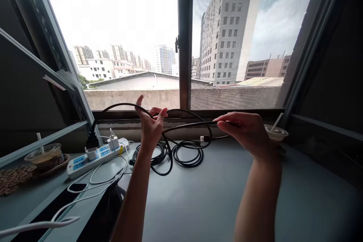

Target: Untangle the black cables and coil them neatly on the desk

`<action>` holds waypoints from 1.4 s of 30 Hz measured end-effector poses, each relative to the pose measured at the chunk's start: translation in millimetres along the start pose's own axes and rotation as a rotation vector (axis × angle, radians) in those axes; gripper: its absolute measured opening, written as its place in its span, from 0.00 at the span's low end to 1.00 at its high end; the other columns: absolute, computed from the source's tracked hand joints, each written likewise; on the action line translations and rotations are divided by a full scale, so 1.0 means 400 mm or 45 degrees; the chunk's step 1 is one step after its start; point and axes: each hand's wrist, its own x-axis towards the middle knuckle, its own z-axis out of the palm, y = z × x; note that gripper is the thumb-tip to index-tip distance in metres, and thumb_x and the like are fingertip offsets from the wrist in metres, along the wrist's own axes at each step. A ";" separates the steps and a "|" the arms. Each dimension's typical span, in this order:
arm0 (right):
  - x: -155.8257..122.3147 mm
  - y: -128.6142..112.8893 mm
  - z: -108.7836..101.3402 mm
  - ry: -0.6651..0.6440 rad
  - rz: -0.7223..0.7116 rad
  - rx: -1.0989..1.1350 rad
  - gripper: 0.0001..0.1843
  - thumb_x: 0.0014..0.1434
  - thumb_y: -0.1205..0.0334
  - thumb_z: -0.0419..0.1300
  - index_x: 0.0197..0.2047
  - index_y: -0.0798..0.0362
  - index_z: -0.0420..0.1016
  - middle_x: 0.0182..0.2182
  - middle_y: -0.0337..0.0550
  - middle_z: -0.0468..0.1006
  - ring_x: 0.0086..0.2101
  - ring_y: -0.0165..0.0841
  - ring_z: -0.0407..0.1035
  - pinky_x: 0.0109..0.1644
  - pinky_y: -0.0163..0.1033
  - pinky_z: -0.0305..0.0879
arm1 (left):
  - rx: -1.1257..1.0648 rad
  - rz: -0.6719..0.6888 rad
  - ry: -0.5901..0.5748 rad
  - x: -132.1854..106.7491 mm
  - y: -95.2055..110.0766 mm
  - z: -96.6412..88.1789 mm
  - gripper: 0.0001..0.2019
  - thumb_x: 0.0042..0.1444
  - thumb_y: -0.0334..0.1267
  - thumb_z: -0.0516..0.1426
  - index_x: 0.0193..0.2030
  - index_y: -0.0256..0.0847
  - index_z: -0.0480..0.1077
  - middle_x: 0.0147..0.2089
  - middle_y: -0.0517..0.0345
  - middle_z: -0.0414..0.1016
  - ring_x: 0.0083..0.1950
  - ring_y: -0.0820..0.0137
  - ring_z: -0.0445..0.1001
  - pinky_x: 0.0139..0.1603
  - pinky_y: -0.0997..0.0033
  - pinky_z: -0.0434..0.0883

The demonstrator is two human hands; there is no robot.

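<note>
A long black cable (187, 124) runs between my two hands above the desk. My left hand (151, 125) loosely holds it, with one finger raised and others curled near the thumb; the cable crosses the hand. To its left the cable arches down to a black plug (92, 140) at the white power strip (98, 156). My right hand (245, 131) pinches the cable between thumb and fingers, raised over the right side of the desk. A loop of cable hangs below my left hand. Two coils of black cable (187, 155) lie on the desk behind.
A cable connector (204, 138) lies near the window sill. White cords (93, 176) spread over the desk's left part. Lidded drink cups stand at the far left (47, 157) and behind my right hand (275, 132). Metal frame bars (65, 132) flank the window.
</note>
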 end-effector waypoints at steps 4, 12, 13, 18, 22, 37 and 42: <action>-0.005 -0.003 0.012 -0.274 0.064 -0.030 0.11 0.52 0.54 0.61 0.36 0.49 0.80 0.29 0.39 0.79 0.29 0.31 0.72 0.28 0.32 0.64 | 0.075 0.026 0.154 0.006 -0.002 -0.010 0.35 0.49 0.30 0.60 0.60 0.43 0.46 0.26 0.66 0.66 0.29 0.74 0.70 0.23 0.80 0.62; -0.029 0.067 -0.066 -0.137 0.379 -0.045 0.13 0.46 0.51 0.64 0.33 0.47 0.80 0.33 0.41 0.80 0.37 0.38 0.74 0.40 0.40 0.70 | 0.169 0.193 0.555 0.034 -0.019 -0.059 0.34 0.48 0.28 0.59 0.58 0.37 0.45 0.30 0.62 0.65 0.28 0.75 0.69 0.26 0.76 0.67; -0.030 0.074 -0.076 -0.014 0.399 -0.056 0.13 0.45 0.50 0.64 0.33 0.48 0.80 0.33 0.41 0.80 0.37 0.39 0.74 0.41 0.41 0.70 | 0.174 0.226 0.586 0.034 -0.014 -0.060 0.33 0.48 0.27 0.59 0.58 0.37 0.45 0.32 0.61 0.65 0.28 0.75 0.69 0.27 0.75 0.68; -0.028 0.094 -0.098 0.254 0.375 -0.063 0.16 0.44 0.48 0.65 0.34 0.48 0.79 0.33 0.40 0.80 0.38 0.40 0.72 0.44 0.45 0.68 | 0.223 0.335 0.639 0.024 0.016 -0.058 0.32 0.50 0.27 0.57 0.58 0.38 0.45 0.34 0.60 0.65 0.28 0.76 0.69 0.30 0.75 0.69; -0.037 0.119 -0.121 0.504 0.353 -0.091 0.16 0.45 0.46 0.63 0.33 0.47 0.78 0.33 0.40 0.79 0.39 0.39 0.71 0.42 0.43 0.65 | 0.241 0.221 0.549 0.040 -0.016 -0.095 0.34 0.49 0.32 0.59 0.59 0.38 0.45 0.34 0.59 0.66 0.29 0.75 0.70 0.27 0.76 0.67; 0.017 0.084 -0.006 0.099 0.063 -0.326 0.16 0.56 0.48 0.54 0.36 0.52 0.72 0.38 0.44 0.75 0.40 0.35 0.67 0.38 0.37 0.61 | -0.030 -0.131 0.116 0.005 0.029 -0.029 0.38 0.46 0.32 0.62 0.59 0.45 0.44 0.26 0.67 0.67 0.28 0.73 0.73 0.20 0.81 0.61; 0.036 0.039 0.085 -0.199 0.081 -0.158 0.15 0.59 0.49 0.51 0.40 0.52 0.68 0.31 0.40 0.74 0.32 0.30 0.67 0.35 0.34 0.60 | -0.067 -0.085 0.045 -0.018 0.053 -0.005 0.39 0.46 0.33 0.62 0.60 0.46 0.43 0.26 0.67 0.68 0.28 0.73 0.73 0.20 0.80 0.62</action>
